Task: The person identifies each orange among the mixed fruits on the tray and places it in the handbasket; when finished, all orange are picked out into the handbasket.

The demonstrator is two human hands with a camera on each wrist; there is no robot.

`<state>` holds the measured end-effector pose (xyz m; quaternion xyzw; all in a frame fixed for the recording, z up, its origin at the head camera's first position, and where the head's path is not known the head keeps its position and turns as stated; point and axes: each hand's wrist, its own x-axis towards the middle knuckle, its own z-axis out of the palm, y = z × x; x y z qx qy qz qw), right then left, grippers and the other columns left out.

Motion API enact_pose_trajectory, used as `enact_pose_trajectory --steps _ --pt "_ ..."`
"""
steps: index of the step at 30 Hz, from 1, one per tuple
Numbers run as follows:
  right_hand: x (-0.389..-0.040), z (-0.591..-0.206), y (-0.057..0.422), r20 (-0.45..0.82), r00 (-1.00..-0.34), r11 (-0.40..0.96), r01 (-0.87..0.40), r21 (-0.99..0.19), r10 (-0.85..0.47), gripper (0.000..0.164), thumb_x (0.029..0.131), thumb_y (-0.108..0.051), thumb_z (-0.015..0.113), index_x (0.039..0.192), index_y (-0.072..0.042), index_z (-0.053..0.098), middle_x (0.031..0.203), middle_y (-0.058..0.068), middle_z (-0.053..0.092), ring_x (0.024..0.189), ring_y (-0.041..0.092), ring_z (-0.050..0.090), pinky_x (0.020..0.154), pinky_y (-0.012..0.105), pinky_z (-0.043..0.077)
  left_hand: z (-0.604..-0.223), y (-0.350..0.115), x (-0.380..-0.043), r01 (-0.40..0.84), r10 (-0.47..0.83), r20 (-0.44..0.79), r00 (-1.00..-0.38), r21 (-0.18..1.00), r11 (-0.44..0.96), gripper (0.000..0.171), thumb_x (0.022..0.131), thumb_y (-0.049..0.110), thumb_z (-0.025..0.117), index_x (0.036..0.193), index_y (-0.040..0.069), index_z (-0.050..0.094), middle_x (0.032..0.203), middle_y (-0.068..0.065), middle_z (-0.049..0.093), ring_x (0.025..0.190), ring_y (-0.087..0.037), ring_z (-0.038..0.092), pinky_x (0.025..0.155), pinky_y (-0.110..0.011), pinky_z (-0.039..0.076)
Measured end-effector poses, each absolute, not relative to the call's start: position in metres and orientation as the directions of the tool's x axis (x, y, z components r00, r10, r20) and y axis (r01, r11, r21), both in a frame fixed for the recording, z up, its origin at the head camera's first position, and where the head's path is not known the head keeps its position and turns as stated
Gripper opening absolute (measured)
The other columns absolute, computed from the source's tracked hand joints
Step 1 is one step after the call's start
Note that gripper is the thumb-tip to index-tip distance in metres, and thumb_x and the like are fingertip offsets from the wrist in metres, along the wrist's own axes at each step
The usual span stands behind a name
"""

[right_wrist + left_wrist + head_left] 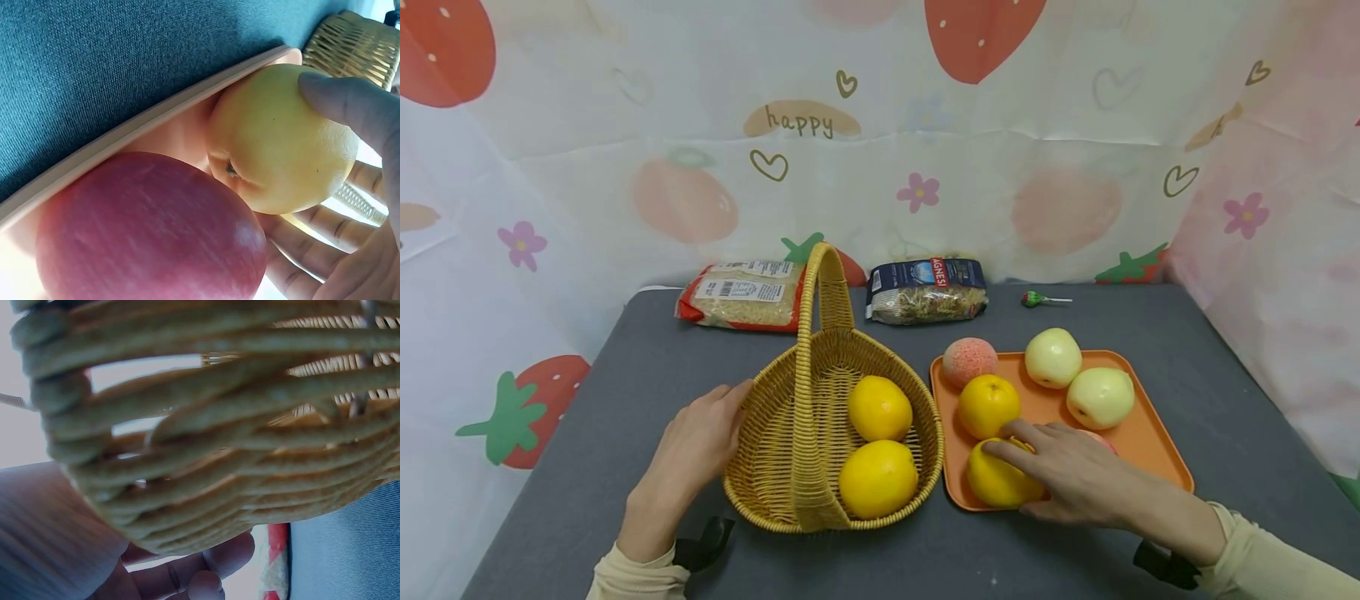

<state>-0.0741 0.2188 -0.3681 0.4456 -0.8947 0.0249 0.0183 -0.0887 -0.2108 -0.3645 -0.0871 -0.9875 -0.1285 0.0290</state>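
Observation:
My right hand [1067, 471] holds a yellow orange [281, 140] at the near left corner of the orange tray [1157, 450], thumb on one side and fingers round the other. A red, streaked apple [150, 231] lies beside that orange, mostly hidden under the hand in the head view. Left of the tray stands a wicker basket [767, 458] with a tall handle. Two yellow oranges [880, 408] sit in its right half. My left hand [700, 433] rests at the basket's left rim, fingers loosely bent along its outside [228, 553].
Also on the tray are another yellow orange [988, 406], a pink textured peach [970, 362] and two pale green apples [1053, 358]. Behind the basket lie a red-edged bag of grain [741, 296] and an Agnesi pasta bag [927, 292]. A lollipop [1033, 298] lies at the back right.

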Motion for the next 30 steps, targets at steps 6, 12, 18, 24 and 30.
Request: enact_pose_trajectory --steps 6,12,18,24,30 --pt "-0.074 -0.369 0.220 0.057 -0.600 0.599 -0.800 -0.036 -0.798 0.072 0.072 -0.039 0.084 0.134 -0.023 0.052 0.120 0.002 0.054 0.090 0.013 0.058 0.080 0.039 0.054 -0.365 -0.211 -0.088 0.182 0.165 0.086 -0.983 0.251 0.951 0.037 0.096 0.007 0.058 0.132 -0.001 0.057 0.101 -0.017 0.067 0.075 -0.022 0.061 0.068 -0.046 0.055" --pt "-0.073 -0.369 0.220 0.080 -0.591 0.590 -0.807 -0.028 -0.803 0.072 0.071 -0.038 0.085 0.133 -0.023 0.053 0.120 0.003 0.056 0.093 0.016 0.060 0.080 0.039 0.054 -0.365 -0.211 -0.088 0.183 0.167 0.086 -0.982 0.249 0.951 0.037 0.096 0.007 0.058 0.132 -0.001 0.057 0.102 -0.018 0.066 0.077 -0.024 0.062 0.070 -0.047 0.055" --pt "-0.070 -0.362 0.221 0.148 -0.584 0.586 -0.810 -0.032 -0.798 0.074 0.068 -0.038 0.086 0.133 -0.025 0.054 0.121 0.002 0.057 0.095 0.016 0.060 0.078 0.039 0.054 -0.365 -0.211 -0.088 0.189 0.171 0.090 -0.981 0.252 0.949 0.038 0.096 0.008 0.058 0.132 0.000 0.057 0.102 -0.017 0.066 0.078 -0.025 0.062 0.070 -0.047 0.055" --pt "-0.073 -0.345 0.219 0.226 -0.569 0.574 -0.817 -0.048 -0.791 0.076 0.066 -0.038 0.086 0.134 -0.025 0.054 0.120 0.001 0.057 0.095 0.013 0.058 0.078 0.038 0.053 -0.365 -0.211 -0.089 0.179 0.164 0.081 -0.983 0.249 0.952 0.038 0.096 0.008 0.058 0.133 -0.001 0.057 0.102 -0.017 0.066 0.077 -0.024 0.062 0.070 -0.047 0.055" --pt "-0.081 -0.330 0.211 0.322 -0.539 0.560 -0.828 -0.033 -0.778 0.076 0.067 -0.038 0.085 0.135 -0.022 0.054 0.119 0.002 0.057 0.090 0.013 0.057 0.075 0.034 0.052 -0.365 -0.212 -0.089 0.167 0.155 0.064 -0.986 0.253 0.953 0.038 0.097 0.009 0.057 0.134 0.000 0.056 0.103 -0.017 0.066 0.078 -0.024 0.062 0.071 -0.048 0.055"
